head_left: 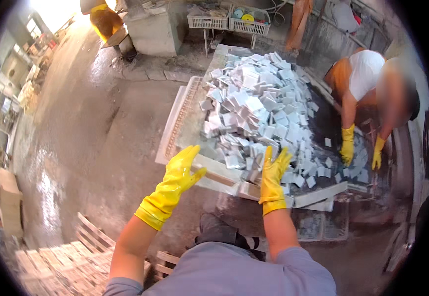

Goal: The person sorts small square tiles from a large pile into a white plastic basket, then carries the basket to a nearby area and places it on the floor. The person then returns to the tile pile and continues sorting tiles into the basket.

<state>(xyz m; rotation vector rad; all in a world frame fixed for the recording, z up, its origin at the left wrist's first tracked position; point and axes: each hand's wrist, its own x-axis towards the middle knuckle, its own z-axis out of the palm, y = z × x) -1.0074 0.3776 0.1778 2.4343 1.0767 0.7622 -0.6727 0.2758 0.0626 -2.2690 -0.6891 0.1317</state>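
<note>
Reaching forward over a wet concrete floor (91, 123), both of the person's hands wear yellow rubber gloves. The left hand (182, 170) is spread flat and open, fingers splayed, grasping nothing; it hovers just above the near left rim of a long pale stone slab (187, 111) that carries the load. The right hand (273, 170) is also open, fingers stretched upward, its fingertips at the near edge of a big heap of small white tiles (256, 98); whether they actually touch the tiles cannot be told. The heap sits on the slab directly ahead of the person, spilling down to the right onto a dark surface where loose tiles lie scattered. Pale stone strips (318, 195) edge the near side of the heap, just beside the right wrist. At the far right a co-worker bends over the scattered tiles with two yellow-gloved hands (347, 145) lowered among them. Two white plastic crates (229, 20) stand well behind the heap.
</note>
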